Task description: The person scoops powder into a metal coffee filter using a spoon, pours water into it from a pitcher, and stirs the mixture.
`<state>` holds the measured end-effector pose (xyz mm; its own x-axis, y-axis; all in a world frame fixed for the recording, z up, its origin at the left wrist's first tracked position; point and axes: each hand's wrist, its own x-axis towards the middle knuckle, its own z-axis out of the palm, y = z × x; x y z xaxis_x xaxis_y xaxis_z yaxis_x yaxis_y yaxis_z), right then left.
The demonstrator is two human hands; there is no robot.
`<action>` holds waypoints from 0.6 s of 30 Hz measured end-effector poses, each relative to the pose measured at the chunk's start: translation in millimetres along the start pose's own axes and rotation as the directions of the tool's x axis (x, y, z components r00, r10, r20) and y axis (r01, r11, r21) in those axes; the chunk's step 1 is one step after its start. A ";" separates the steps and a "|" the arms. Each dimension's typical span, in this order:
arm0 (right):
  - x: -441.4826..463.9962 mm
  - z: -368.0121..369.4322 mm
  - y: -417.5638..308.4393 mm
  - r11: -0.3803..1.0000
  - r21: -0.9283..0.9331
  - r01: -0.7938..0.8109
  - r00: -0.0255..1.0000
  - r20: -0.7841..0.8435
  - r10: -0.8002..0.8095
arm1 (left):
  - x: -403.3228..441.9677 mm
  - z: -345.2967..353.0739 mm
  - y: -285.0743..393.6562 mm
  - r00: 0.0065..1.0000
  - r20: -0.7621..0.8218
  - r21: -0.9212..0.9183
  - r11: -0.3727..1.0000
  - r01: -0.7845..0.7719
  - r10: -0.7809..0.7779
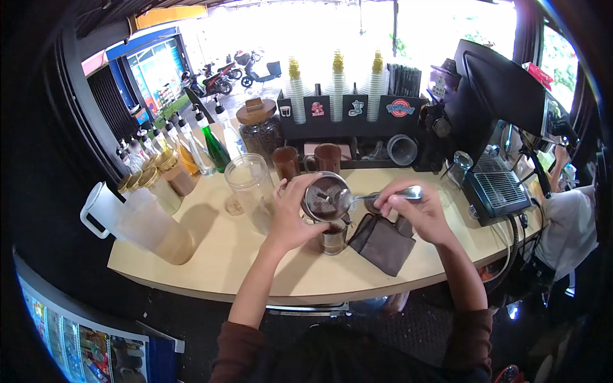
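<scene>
My left hand is wrapped around a round metal cup, which is tilted so that its brown, frothy contents show. Pinched in my right hand is a metal spoon, its bowl at the cup's right rim. Directly below the cup, a smaller metal vessel with something brown in it stands on the counter. A folded dark cloth lies beside it, under my right hand. Behind my left hand stands a clear plastic jar.
Two brown mugs stand behind the cup. Syrup bottles, lidded jars and a plastic pitcher line the left. Stacked plastic cups are at the back. A slatted black machine and another person are at right.
</scene>
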<state>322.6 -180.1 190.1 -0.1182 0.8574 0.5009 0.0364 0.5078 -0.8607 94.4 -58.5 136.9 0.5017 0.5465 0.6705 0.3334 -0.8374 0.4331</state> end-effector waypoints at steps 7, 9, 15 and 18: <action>-31.3 -38.8 27.1 0.996 -0.075 0.047 0.969 -0.240 -0.064 | 1.2 0.4 2.0 0.998 -0.056 -0.012 0.999 0.038 -0.039; -42.2 -43.5 51.0 0.996 -0.079 -0.038 0.942 -0.336 0.010 | 0.3 0.9 2.8 0.993 -0.094 -0.014 0.998 0.065 -0.066; -75.9 -32.8 124.3 0.962 -0.173 -0.213 0.951 -0.261 0.164 | -0.6 1.5 2.0 0.992 -0.098 0.060 0.994 0.091 -0.085; -85.6 -29.7 143.2 0.936 -0.219 -0.274 0.941 -0.263 0.214 | -0.6 4.2 4.2 0.989 -0.098 0.095 0.988 0.123 -0.113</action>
<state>367.4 -178.3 26.7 0.1578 0.9372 0.3111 0.2836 0.2587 -0.9234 98.9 -62.3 135.8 0.3800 0.6347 0.6728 0.4668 -0.7596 0.4529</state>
